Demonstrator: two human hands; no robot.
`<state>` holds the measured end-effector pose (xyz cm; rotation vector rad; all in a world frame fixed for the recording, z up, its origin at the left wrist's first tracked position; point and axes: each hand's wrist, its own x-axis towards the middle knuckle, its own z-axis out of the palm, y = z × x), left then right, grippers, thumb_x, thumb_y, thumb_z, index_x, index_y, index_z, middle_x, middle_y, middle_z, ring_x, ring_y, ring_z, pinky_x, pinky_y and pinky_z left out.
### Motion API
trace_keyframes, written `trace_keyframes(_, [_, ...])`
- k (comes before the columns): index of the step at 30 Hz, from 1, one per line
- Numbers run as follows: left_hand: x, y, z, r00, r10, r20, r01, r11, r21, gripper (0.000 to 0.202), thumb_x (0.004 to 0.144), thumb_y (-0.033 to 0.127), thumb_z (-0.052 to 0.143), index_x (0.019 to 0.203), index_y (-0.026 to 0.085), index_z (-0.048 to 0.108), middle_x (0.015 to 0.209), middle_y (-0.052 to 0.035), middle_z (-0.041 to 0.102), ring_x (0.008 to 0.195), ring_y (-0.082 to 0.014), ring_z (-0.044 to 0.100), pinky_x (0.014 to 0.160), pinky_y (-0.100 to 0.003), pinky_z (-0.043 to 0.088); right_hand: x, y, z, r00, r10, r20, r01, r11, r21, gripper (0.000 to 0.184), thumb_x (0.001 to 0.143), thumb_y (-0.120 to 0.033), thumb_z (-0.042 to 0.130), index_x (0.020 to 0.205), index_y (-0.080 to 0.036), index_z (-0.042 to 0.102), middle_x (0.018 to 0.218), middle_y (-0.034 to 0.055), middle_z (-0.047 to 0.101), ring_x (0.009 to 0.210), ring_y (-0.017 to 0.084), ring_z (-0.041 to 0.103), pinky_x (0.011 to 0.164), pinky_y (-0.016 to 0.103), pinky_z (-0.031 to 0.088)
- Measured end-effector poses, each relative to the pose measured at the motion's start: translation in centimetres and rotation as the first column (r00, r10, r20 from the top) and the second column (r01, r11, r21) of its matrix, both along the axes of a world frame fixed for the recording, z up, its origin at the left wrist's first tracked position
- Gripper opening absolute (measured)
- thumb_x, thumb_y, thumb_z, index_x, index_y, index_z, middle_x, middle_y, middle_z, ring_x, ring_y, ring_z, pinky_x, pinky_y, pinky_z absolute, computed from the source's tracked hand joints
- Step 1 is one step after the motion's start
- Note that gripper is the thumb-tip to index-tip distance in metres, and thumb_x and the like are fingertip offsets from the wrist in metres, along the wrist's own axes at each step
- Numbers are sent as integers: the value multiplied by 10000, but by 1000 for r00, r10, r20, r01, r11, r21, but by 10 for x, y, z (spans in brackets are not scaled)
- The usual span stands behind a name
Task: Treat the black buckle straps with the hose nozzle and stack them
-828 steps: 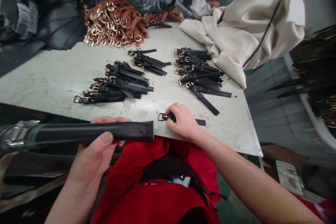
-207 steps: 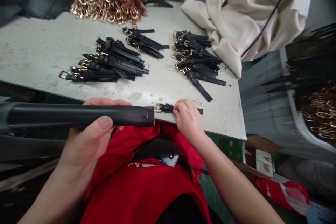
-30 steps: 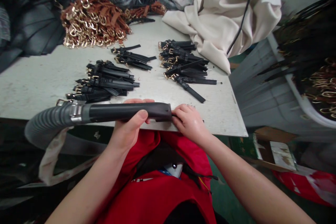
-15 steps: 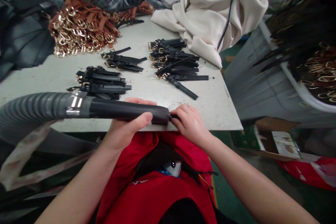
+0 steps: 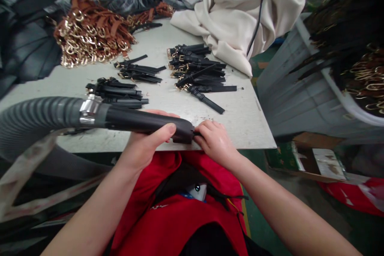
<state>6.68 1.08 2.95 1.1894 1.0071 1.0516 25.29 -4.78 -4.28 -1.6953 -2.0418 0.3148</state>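
Over the front of the table (image 5: 252, 130), the left hand (image 5: 144, 140) clasps a black nozzle (image 5: 136, 119) in its fingers, likely stiff, best held mid-barrel; at its mouth, the right hand (image 5: 215, 140) pinches a dark strip (image 5: 197, 133), probably pliable.

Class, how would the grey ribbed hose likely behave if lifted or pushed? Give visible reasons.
The grey ribbed hose would probably bend rather than stay straight, since its ridged wall curves round here. It seems unlikely to roll freely, because a metal clamp appears to join it to the black nozzle in the left hand.
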Motion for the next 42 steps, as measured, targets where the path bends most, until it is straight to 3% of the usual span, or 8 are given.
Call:
trace_keyframes(4, [-8, 5, -3, 994, 86, 73, -84, 996, -29, 275, 569, 284, 831, 780, 180, 689, 761, -33, 733, 587, -145, 604, 467, -229, 443, 0, -1, 0, 1000, 6, 2, -6, 1000, 0, 172, 896, -250, 564, 1030, -186, 649, 985, 82, 654, 933, 250, 562, 794, 368, 386])
trace_keyframes(8, [-38, 3, 0, 940, 237, 244, -245, 970, 0, 283, 554, 293, 842, 785, 215, 697, 800, -11, 753, 777, -191, 685, 705, -302, 561, -2, 1, 1, 999, 2, 45, -2, 1000, 8, 209, 890, -265, 587, 1061, -164, 651, 1017, 99, 659, 962, 255, 566, 819, 364, 384])
trace_keyframes(13, [-58, -11, 0, 950, 224, 220, -231, 973, 5, 348, 564, 414, 826, 799, 183, 713, 793, -48, 757, 772, -214, 683, 772, -359, 569, -1, 18, 13, 984, 52, 170, -46, 998, -44, 228, 957, -221, 463, 997, -190, 684, 928, 77, 683, 845, 211, 578, 752, 332, 348])
trace_keyframes(19, [-45, -14, -3, 965, 192, 176, -213, 971, 106, 300, 581, 307, 832, 818, 193, 688, 856, -50, 755, 847, -220, 675, 870, -389, 525, -1, 32, 12, 959, 33, 282, -25, 999, -33, 239, 954, -184, 444, 934, -179, 683, 860, 78, 675, 778, 203, 557, 699, 324, 317])
trace_keyframes(29, [-10, 2, -17, 998, 6, 55, -11, 995, 100, 270, 633, 368, 823, 818, 234, 679, 876, -35, 745, 860, -248, 673, 868, -434, 523, -2, 21, 5, 995, 33, 93, -31, 999, -28, 171, 910, -228, 516, 1000, -154, 641, 959, 113, 631, 903, 250, 547, 784, 358, 384])
trace_keyframes(33, [-13, 8, -16, 994, 75, 81, -80, 995, 67, 291, 602, 369, 837, 805, 223, 690, 837, -27, 746, 846, -234, 665, 862, -409, 519, -2, 23, 8, 996, 65, 56, -61, 996, -72, 161, 912, -217, 514, 1000, -160, 635, 979, 107, 633, 918, 245, 550, 804, 363, 393])
trace_keyframes(38, [-6, 8, -18, 995, -2, 95, -5, 997, 75, 250, 628, 330, 819, 809, 221, 686, 840, -21, 748, 838, -209, 664, 852, -369, 518, -1, 23, 6, 995, 54, 78, -49, 997, -62, 168, 902, -213, 521, 1001, -138, 635, 968, 117, 629, 914, 253, 557, 800, 365, 402])
trace_keyframes(42, [-18, 9, -12, 984, 144, 110, -149, 988, 42, 250, 582, 324, 822, 776, 226, 698, 807, -20, 753, 827, -221, 663, 876, -398, 514, -3, 22, 4, 996, 42, 81, -40, 999, -30, 182, 911, -244, 521, 1018, -151, 635, 982, 110, 641, 932, 252, 560, 817, 368, 399])
